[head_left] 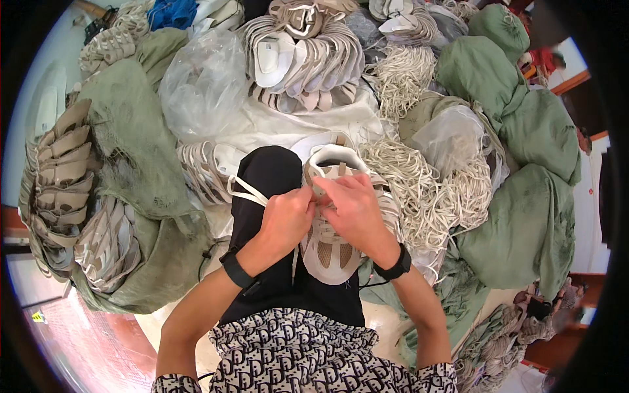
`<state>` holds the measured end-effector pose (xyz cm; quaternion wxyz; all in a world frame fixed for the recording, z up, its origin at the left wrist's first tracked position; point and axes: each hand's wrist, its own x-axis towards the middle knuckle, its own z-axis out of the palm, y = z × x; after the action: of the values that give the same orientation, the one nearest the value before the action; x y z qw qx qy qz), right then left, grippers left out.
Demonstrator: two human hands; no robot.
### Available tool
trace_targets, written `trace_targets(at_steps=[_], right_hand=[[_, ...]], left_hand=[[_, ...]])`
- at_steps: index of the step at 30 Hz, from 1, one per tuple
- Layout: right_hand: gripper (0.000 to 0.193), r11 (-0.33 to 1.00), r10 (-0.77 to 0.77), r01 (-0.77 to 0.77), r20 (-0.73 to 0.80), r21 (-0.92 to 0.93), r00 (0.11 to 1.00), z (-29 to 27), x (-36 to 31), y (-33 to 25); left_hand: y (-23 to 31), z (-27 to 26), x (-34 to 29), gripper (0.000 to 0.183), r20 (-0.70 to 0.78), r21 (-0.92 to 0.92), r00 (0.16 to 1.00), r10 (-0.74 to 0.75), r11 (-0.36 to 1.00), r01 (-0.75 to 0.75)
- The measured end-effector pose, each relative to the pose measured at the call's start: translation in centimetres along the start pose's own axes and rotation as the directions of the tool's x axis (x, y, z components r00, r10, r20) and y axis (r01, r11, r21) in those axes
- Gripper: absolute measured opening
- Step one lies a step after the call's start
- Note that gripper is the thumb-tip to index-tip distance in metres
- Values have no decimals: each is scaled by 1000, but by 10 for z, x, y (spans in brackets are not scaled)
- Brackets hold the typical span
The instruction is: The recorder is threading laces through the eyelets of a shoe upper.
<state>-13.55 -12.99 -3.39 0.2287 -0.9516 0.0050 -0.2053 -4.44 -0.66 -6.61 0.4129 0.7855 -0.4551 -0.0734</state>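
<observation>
Here, heaps of green net sacks and stacked shoe uppers ring a person seated at work, with a loose mound of white laces piled just to the right. A pale beige shoe upper rests on the person's black-clad knee, toe toward the body. Both hands meet over its eyelet area: the left hand is curled shut, pinching a white lace whose free end trails off to the left over the knee, while the right hand bends its fingers down onto the upper, steadying it; whether those fingers also pinch the lace is hidden. The risks appear small but real: the upper sits unclamped on a rounded knee and could slide off, and the trailing lace end could snag or slip out of an eyelet if tension drops.
</observation>
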Motion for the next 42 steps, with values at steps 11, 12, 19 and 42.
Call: trace_targets(at_steps=[11, 12, 19, 42], right_hand=[[52, 982, 184, -181, -58, 50, 981, -5, -16, 0], [53, 972, 226, -226, 12, 68, 974, -6, -15, 3], [58, 681, 495, -582, 307, 444, 813, -7, -14, 1], [26, 280, 713, -827, 471, 488, 520, 14, -87, 57]], left_hand=[[5, 1, -1, 8, -5, 116, 989, 148, 982, -147], [5, 0, -1, 8, -2, 116, 989, 150, 982, -149], [4, -3, -5, 16, 138, 332, 937, 321, 876, -349], [23, -29, 32, 6, 689, 495, 723, 61, 689, -530]])
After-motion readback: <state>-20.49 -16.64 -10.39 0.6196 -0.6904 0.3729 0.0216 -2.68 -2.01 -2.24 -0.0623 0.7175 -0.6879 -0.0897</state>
